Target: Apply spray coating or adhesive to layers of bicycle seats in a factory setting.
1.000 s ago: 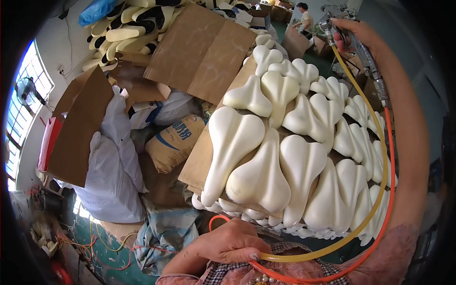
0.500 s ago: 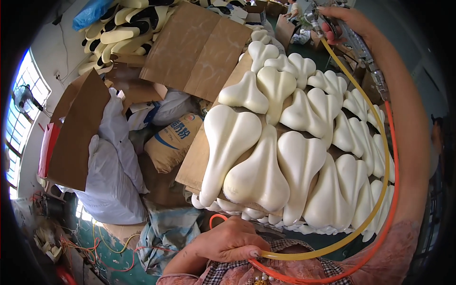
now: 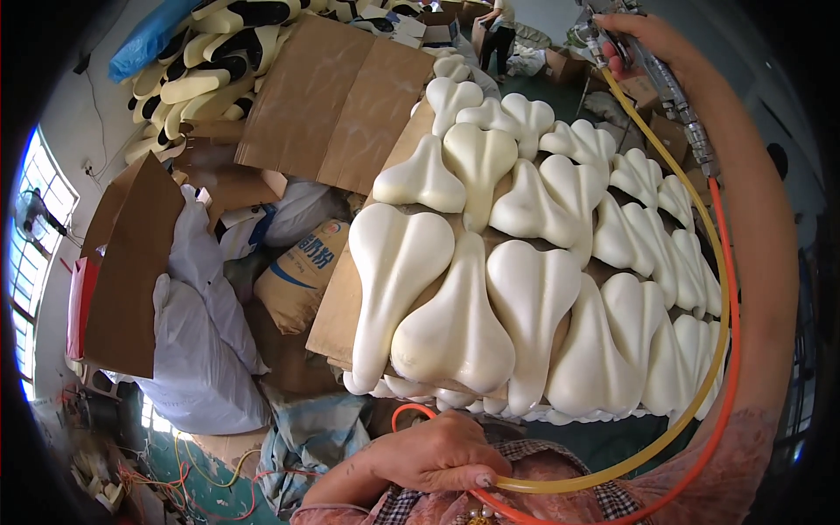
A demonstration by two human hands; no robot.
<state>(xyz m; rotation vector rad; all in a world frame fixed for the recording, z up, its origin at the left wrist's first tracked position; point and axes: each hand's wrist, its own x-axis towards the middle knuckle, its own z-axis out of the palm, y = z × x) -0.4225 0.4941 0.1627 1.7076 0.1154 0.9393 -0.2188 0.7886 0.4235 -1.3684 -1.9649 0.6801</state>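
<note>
My right hand (image 3: 658, 42) is raised at the upper right, wrapped round a metal spray gun (image 3: 669, 92). A yellow hose (image 3: 719, 328) and an orange hose (image 3: 733, 289) run from the gun and curve down to my left hand (image 3: 442, 451). That hand is closed at the lower middle, with the yellow hose under its thumb; the orange hose passes beside it, and I cannot tell whether it is gripped too. Between my arms, rows of white bicycle saddle pads (image 3: 401, 262) lie on a cardboard-topped stack (image 3: 331, 322), with more pads showing below its near edge.
Left of the stack stand an opened carton (image 3: 131, 271), white sacks (image 3: 206, 367) and a brown paper sack (image 3: 297, 284). A large cardboard sheet (image 3: 328, 96) leans behind. Cream and black pads (image 3: 210, 79) are piled at the far left. A person (image 3: 499, 35) stands far back.
The view has shifted a little to the right, so the pads and cartons sit further left in it. Both hands keep their grips. More of the distant person shows.
</note>
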